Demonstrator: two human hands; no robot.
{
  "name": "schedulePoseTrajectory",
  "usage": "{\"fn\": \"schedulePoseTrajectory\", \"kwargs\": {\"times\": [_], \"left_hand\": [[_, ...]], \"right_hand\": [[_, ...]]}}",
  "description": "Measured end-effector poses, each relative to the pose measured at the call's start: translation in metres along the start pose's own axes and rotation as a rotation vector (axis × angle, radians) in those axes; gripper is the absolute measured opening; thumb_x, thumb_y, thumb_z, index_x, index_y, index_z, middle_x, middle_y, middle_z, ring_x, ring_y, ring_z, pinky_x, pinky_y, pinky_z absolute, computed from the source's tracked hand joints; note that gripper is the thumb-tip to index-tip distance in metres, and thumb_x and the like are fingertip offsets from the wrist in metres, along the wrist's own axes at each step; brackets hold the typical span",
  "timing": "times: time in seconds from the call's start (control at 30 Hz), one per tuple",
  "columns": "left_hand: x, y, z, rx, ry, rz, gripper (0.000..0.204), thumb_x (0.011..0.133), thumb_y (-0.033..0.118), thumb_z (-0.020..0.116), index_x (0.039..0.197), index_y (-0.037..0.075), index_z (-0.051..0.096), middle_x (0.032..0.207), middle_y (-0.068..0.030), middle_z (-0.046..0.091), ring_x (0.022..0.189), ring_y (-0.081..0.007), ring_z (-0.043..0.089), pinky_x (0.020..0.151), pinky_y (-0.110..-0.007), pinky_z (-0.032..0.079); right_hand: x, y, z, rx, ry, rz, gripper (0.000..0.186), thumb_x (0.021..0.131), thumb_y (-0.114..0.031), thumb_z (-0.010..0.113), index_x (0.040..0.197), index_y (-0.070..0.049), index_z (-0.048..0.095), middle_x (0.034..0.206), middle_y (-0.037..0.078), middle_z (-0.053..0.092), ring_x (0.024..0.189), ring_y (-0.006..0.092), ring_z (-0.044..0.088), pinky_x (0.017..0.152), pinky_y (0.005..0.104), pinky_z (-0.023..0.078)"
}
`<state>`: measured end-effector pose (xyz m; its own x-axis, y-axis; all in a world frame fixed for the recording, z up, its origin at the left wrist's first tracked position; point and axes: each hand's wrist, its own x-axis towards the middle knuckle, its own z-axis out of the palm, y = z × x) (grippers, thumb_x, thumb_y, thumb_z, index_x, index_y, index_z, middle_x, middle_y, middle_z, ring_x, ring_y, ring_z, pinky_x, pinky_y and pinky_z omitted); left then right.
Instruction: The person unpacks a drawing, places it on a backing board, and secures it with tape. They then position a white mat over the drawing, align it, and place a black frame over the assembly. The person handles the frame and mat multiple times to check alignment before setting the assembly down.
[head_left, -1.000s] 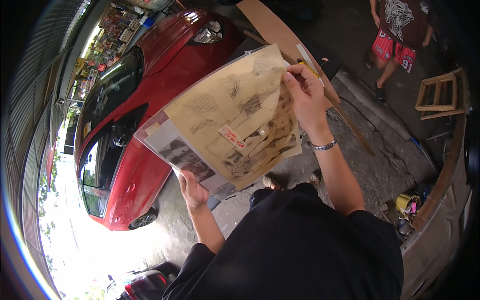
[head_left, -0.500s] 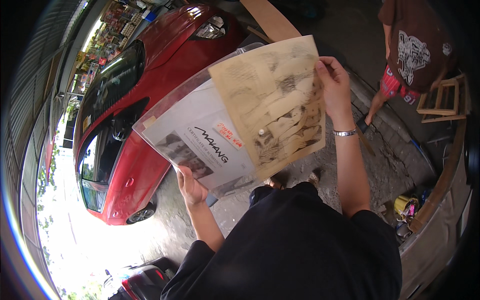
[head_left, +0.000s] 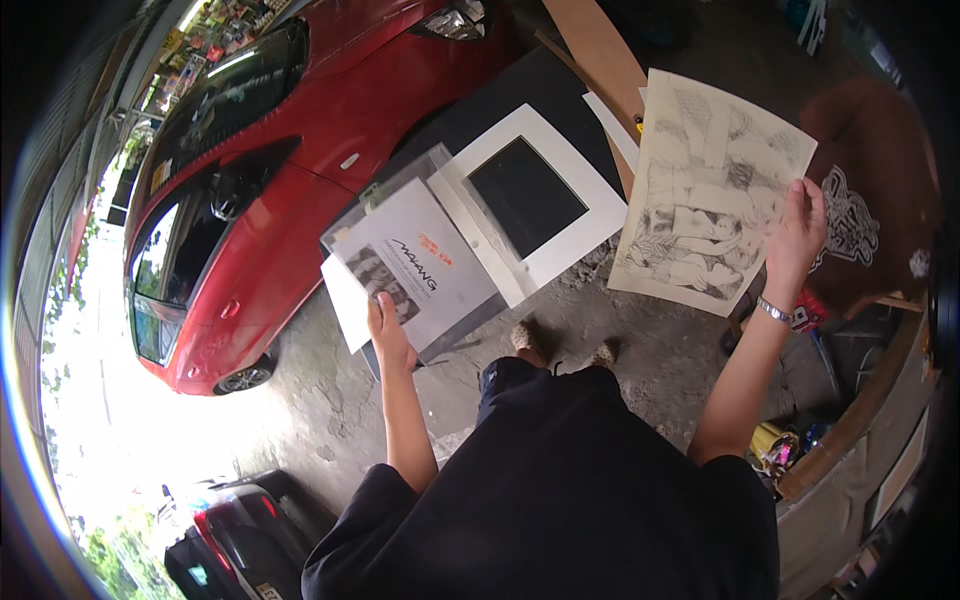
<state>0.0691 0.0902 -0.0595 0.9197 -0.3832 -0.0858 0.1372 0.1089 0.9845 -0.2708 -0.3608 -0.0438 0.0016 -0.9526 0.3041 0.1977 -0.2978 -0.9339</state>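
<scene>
My left hand (head_left: pixel 392 335) grips a clear plastic sleeve (head_left: pixel 444 165) containing a white printed sheet (head_left: pixel 450 300) with a black-and-white picture, red handwriting and black lettering. Off to the right, my right hand (head_left: pixel 798 225) holds the edge of a cream paper (head_left: pixel 700 190) covered in pencil-like figure drawings, apart from the sleeve. Between them, a white mount (head_left: pixel 588 170) with a dark rectangular middle (head_left: pixel 525 195) lies on a dark board (head_left: pixel 545 80). The sleeve overlaps the mount's left side.
A red car (head_left: pixel 260 250) stands at left, shelves of goods behind. Brown boards (head_left: pixel 585 40) lie beyond the mount. Someone in a brown shirt (head_left: pixel 865 150) is at my right. A yellow container (head_left: pixel 770 440) sits lower right. A dark vehicle (head_left: pixel 225 540) is lower left.
The drawing has moved right in my right hand, away from the sleeve, uncovering the white mount. The person in brown has come nearer on the right.
</scene>
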Motion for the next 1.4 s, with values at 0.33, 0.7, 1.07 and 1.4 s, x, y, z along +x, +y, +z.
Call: {"fn": "schedulePoseTrajectory", "kwargs": {"times": [0.33, 0.7, 1.07, 1.4], "left_hand": [[0.064, -0.06, -0.194, -0.032, 0.331, -0.104, 0.062, 0.096, 0.038, 0.067, 0.146, 0.01, 0.044, 0.137, -0.0111, 0.054, 0.127, -0.0259, 0.049, 0.1, -0.047, 0.047], [0.103, -0.187, -0.358, 0.182, 0.487, -0.417, 0.052, 0.101, 0.037, 0.059, 0.139, 0.006, 0.045, 0.13, -0.0137, 0.058, 0.113, -0.0306, 0.061, 0.087, -0.044, 0.055], [0.137, -0.118, -0.031, -0.269, -0.72, -0.266, 0.074, 0.097, 0.058, 0.054, 0.142, 0.001, 0.045, 0.138, -0.0117, 0.055, 0.131, -0.0245, 0.05, 0.11, -0.043, 0.037], [0.203, -0.048, -0.01, 0.192, -0.4, -0.118, 0.022, 0.102, 0.019, 0.059, 0.106, -0.001, 0.066, 0.097, -0.0037, 0.07, 0.084, -0.0089, 0.059, 0.074, -0.024, 0.047]], "right_hand": [[-0.059, -0.021, 0.064, -0.326, -0.253, 0.066, 0.019, 0.103, -0.017, 0.057, 0.107, 0.001, 0.061, 0.09, 0.0, 0.063, 0.082, 0.0053, 0.055, 0.075, 0.0222, 0.045], [-0.103, -0.005, 0.189, -0.566, -0.557, 0.132, 0.015, 0.1, -0.013, 0.059, 0.102, 0.002, 0.06, 0.083, 0.001, 0.06, 0.077, 0.0066, 0.052, 0.071, 0.0231, 0.044], [-0.144, 0.018, 0.277, -0.285, -0.511, 0.334, 0.014, 0.1, -0.014, 0.06, 0.102, 0.0, 0.06, 0.08, -0.005, 0.055, 0.073, 0.0026, 0.046, 0.067, 0.0192, 0.039], [-0.206, 0.147, 0.227, -0.296, 0.2, 0.493, 0.025, 0.1, -0.031, 0.062, 0.1, -0.006, 0.062, 0.086, -0.003, 0.059, 0.077, 0.0071, 0.053, 0.069, 0.0209, 0.043]]}}
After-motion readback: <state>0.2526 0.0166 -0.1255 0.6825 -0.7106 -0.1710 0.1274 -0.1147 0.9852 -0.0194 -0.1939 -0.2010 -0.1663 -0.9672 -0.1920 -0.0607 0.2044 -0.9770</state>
